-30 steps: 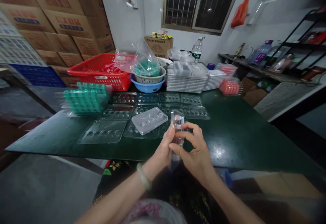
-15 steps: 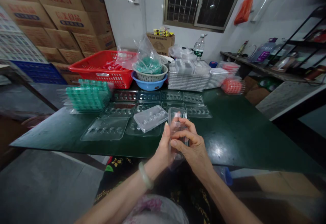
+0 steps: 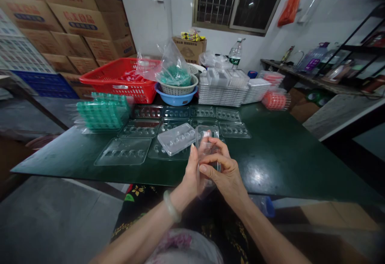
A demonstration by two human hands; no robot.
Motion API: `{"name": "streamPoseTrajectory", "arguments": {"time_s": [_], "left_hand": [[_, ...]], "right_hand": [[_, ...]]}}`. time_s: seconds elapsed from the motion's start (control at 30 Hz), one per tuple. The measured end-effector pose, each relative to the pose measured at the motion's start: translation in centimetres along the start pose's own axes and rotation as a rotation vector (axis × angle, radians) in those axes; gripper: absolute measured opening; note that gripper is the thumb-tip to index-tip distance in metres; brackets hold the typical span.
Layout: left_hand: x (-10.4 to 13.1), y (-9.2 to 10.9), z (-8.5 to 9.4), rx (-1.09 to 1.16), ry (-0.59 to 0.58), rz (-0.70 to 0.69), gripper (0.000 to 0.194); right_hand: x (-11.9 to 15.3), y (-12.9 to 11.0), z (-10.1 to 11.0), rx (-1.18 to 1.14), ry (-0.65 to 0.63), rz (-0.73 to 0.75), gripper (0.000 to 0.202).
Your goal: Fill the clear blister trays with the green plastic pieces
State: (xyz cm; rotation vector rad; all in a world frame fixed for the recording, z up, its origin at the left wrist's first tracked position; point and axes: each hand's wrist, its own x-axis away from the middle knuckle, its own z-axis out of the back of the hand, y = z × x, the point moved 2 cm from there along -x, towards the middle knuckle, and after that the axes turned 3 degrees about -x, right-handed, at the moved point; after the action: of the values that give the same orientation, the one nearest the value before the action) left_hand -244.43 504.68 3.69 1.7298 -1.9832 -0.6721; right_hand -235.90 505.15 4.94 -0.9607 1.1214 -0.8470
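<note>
Between my hands, above the front edge of the green table, I hold a clear plastic tray (image 3: 208,134) on edge. My left hand (image 3: 191,174) is closed around its left side, thumb up, with a pale bangle on the wrist. On the near right side, my right hand (image 3: 224,168) pinches the tray with thumb and fingers. Just beyond it, a stack of clear trays (image 3: 177,139) lies tilted on other trays. Single clear trays with moulded hollows, such as the front left tray (image 3: 123,152), lie in rows on the tabletop.
Green-filled packs (image 3: 100,113) are piled at the left. A red basket (image 3: 120,80), a blue basin (image 3: 177,99) with a colander and bag, tall tray stacks (image 3: 224,89) and red-filled packs (image 3: 275,100) line the back. The green table (image 3: 288,160) extends right.
My hands and the held tray have shifted slightly to the left. Both hands keep the same grip, and the trays on the table stay where they were.
</note>
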Motion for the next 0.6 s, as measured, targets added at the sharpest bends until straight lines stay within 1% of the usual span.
{"name": "streamPoseTrajectory", "arguments": {"time_s": [0.23, 0.3, 0.37, 0.43, 0.47, 0.53, 0.6], "left_hand": [[-0.3, -0.3, 0.4, -0.034, 0.039, -0.042, 0.060], [-0.4, -0.3, 0.7, -0.127, 0.075, -0.080, 0.055], [-0.5, -0.1, 1.0, -0.302, 0.128, -0.156, 0.050], [-0.7, 0.1, 1.2, -0.496, 0.158, -0.224, 0.054], [-0.8, 0.2, 1.3, -0.568, 0.148, -0.233, 0.057], [-1.2, 0.2, 1.6, -0.613, 0.109, -0.211, 0.060], [-1.7, 0.5, 2.3, -0.544, 0.102, -0.192, 0.060]], "right_hand": [[-0.3, 0.5, 0.0, 0.010, -0.018, 0.008, 0.003], [-0.3, 0.4, 0.2, 0.020, -0.045, 0.010, 0.004], [-0.3, 0.2, 0.5, 0.082, -0.066, 0.015, 0.006], [-0.1, -0.2, 0.6, 0.180, -0.074, 0.043, 0.009], [-0.1, -0.5, 0.7, 0.221, -0.079, 0.062, 0.010], [0.1, -1.1, 0.9, 0.250, -0.096, 0.090, 0.010], [0.3, -1.7, 1.7, 0.241, -0.095, 0.087, 0.011]]}}
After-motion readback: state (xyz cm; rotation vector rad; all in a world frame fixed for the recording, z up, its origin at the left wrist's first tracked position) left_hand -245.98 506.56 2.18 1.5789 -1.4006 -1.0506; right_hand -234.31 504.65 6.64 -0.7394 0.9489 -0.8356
